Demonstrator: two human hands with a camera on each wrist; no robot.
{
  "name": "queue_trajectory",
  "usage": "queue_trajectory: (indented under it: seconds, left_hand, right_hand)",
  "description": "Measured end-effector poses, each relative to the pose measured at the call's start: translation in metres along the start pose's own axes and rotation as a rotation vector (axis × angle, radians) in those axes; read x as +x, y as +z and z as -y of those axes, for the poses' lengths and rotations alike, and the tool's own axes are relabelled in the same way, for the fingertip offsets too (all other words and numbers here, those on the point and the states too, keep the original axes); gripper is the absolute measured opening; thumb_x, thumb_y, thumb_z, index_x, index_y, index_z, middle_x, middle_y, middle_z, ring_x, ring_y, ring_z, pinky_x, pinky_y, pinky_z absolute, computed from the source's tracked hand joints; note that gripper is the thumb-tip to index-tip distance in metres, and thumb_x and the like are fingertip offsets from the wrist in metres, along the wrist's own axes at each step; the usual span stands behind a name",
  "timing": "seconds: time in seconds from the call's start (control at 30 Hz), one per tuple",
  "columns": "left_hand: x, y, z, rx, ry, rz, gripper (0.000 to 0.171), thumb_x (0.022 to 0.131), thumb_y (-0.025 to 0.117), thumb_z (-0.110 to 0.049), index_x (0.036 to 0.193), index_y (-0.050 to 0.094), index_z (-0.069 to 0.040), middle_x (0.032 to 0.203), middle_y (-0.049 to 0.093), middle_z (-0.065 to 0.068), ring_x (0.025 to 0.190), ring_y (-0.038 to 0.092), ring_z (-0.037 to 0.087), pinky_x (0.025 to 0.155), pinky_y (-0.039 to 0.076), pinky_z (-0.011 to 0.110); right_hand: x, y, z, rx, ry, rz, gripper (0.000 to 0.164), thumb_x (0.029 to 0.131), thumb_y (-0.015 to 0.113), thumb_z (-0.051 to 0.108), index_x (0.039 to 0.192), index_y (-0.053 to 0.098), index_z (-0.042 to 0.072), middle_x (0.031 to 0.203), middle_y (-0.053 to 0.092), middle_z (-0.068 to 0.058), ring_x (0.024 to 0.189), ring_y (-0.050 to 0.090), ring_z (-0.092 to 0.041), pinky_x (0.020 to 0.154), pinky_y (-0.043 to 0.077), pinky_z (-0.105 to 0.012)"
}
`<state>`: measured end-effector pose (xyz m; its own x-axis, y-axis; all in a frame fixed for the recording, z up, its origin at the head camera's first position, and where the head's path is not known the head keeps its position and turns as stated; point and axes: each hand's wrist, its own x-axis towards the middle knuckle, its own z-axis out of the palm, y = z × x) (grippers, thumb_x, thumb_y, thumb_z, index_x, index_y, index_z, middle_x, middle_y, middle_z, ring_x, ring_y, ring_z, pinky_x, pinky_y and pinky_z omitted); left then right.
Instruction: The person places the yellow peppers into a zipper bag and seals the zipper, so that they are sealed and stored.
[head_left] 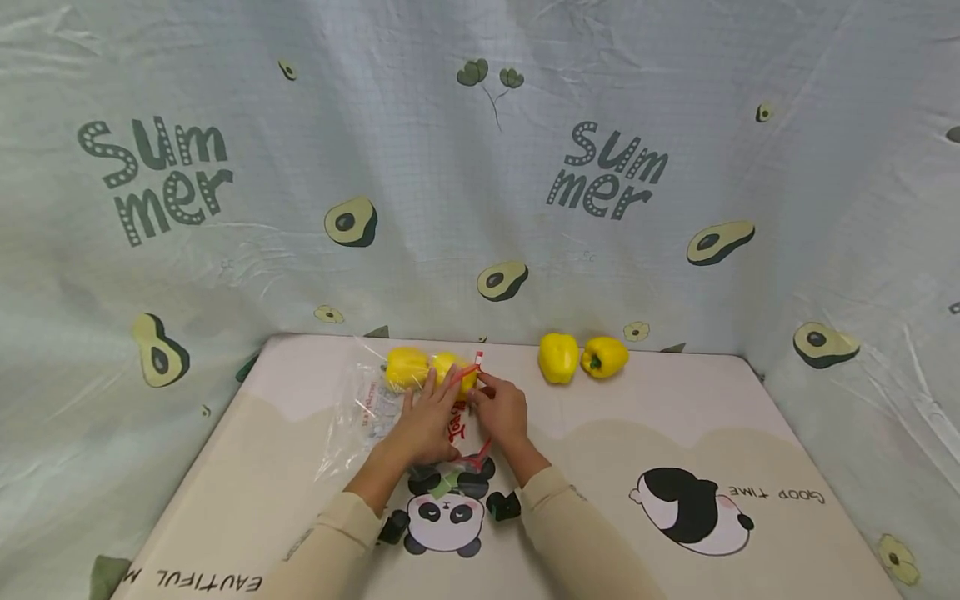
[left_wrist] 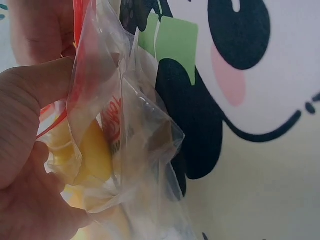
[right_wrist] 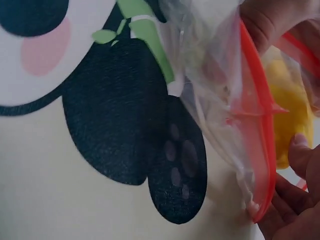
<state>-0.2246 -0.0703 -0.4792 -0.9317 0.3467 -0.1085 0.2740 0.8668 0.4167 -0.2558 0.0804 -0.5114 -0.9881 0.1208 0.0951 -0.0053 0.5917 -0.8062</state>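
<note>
A clear zip bag (head_left: 381, 408) with a red zip edge lies on the table, its mouth toward the right. Two yellow bell peppers (head_left: 406, 368) show through its film, side by side. My left hand (head_left: 427, 423) grips the bag from above; the thumb (left_wrist: 55, 80) is at the red edge and the other fingers lie by the peppers. Across the mouth, my right hand (head_left: 502, 408) holds the other side of the red edge, its fingertips near the slider (head_left: 478, 358). In the right wrist view, a yellow pepper (right_wrist: 287, 120) appears just beyond the red rim.
Right of the bag, at the table's back, stand an upright yellow pepper (head_left: 558, 358) and another yellow pepper (head_left: 604, 357) lying on its side. The pale tablecloth (head_left: 600, 450) carries panda prints. A printed curtain (head_left: 420, 167) rises behind the table.
</note>
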Motion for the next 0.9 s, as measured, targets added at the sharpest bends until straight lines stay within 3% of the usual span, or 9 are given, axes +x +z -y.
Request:
queue_trajectory:
  seconds: [0.27, 0.53, 0.9]
  left_hand:
    - [-0.0003, 0.0037, 0.0, 0.0, 0.039, -0.006, 0.123, 0.071, 0.096, -0.026, 0.167, 0.022, -0.012, 0.179, 0.007, 0.001, 0.165, 0.003, 0.039, 0.128, 0.005, 0.072]
    - [-0.0017, -0.0006, -0.0026, -0.013, 0.058, -0.02, 0.119, 0.07, 0.097, -0.026, 0.166, 0.027, -0.012, 0.178, 0.011, 0.001, 0.165, 0.003, 0.037, 0.128, 0.005, 0.071]
    - [-0.0041, -0.0015, -0.0022, -0.051, 0.049, -0.013, 0.119, 0.07, 0.097, -0.024, 0.165, 0.027, -0.011, 0.178, 0.013, 0.003, 0.165, 0.003, 0.038, 0.128, 0.003, 0.072]
  right_hand:
    - [-0.0017, -0.002, -0.0062, 0.077, 0.001, -0.012, 0.037, 0.094, 0.077, 0.016, 0.13, 0.073, 0.006, 0.102, 0.079, -0.012, 0.091, 0.07, -0.024, 0.083, 0.064, -0.037]
    - [0.0031, -0.0002, -0.0036, -0.109, -0.049, 0.072, 0.044, 0.098, 0.069, 0.026, 0.14, 0.068, 0.014, 0.103, 0.079, -0.01, 0.091, 0.07, -0.025, 0.079, 0.061, -0.039]
    - [0.0, 0.0002, -0.0019, -0.058, -0.04, 0.071, 0.04, 0.094, 0.073, 0.02, 0.133, 0.072, 0.012, 0.103, 0.08, -0.013, 0.092, 0.073, -0.028, 0.082, 0.062, -0.042]
